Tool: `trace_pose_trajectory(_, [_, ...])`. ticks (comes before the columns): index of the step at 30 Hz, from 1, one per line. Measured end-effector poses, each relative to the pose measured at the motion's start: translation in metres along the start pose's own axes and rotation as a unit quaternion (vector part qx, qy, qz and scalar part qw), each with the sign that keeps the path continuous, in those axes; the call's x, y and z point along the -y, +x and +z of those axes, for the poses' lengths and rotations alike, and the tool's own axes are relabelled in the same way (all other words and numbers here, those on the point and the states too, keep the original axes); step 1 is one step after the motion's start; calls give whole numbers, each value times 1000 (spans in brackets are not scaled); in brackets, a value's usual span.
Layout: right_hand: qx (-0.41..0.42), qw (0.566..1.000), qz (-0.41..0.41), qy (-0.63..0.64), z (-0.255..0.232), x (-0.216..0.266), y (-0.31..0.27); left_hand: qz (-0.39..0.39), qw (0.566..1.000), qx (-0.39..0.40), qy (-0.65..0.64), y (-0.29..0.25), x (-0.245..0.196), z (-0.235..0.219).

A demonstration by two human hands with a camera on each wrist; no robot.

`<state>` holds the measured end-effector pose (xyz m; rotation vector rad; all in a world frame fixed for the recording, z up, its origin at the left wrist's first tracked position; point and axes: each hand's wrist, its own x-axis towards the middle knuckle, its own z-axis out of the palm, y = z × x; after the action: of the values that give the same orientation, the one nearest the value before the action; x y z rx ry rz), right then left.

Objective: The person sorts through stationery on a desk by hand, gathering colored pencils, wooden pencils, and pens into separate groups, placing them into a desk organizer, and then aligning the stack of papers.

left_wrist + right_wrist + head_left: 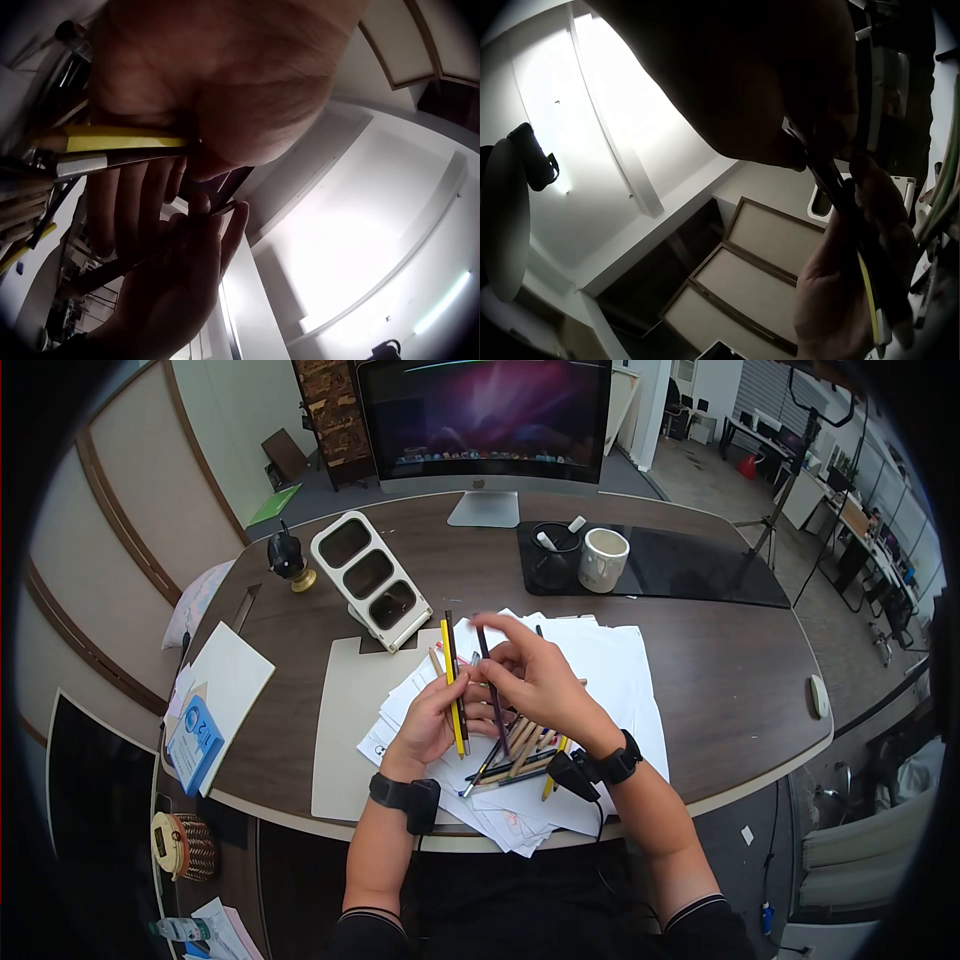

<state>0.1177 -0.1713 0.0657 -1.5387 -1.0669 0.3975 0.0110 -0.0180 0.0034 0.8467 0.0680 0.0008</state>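
Note:
My left hand [428,722] holds a yellow pencil [453,695] and a dark pencil side by side, upright, between thumb and fingers. Just right of it, my right hand [545,680] pinches another dark pencil [493,695]. In the left wrist view the yellow pencil [124,138] and a dark one with a silvery end [82,164] lie against the left palm, with the right hand [169,292] beyond. Below both hands, a loose pile of pencils [520,755] rests on white papers [625,700]. The right wrist view is dark; the left hand [829,292] shows there behind the pencils.
A white three-slot holder [370,580] stands tilted behind the papers. Farther back are a mug [604,560], a black mesh cup [552,560] and a monitor [490,420]. A mouse [819,697] sits at the right edge, a blue box [195,745] at the left.

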Motion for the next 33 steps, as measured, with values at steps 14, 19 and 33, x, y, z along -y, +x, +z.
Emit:
trace_pose_trajectory(14, [-25, 998, 19, -56, 10, -4, 5, 12, 997, 49, 64, -1, 8, 5])
trace_pose_trajectory(19, [-41, 997, -2, -69, 10, -5, 4, -2, 996, 73, 41, -3, 7, 13])
trace_pose_trajectory(33, [29, 999, 10, 28, 0, -9, 8, -36, 987, 154, 4, -4, 10, 4])
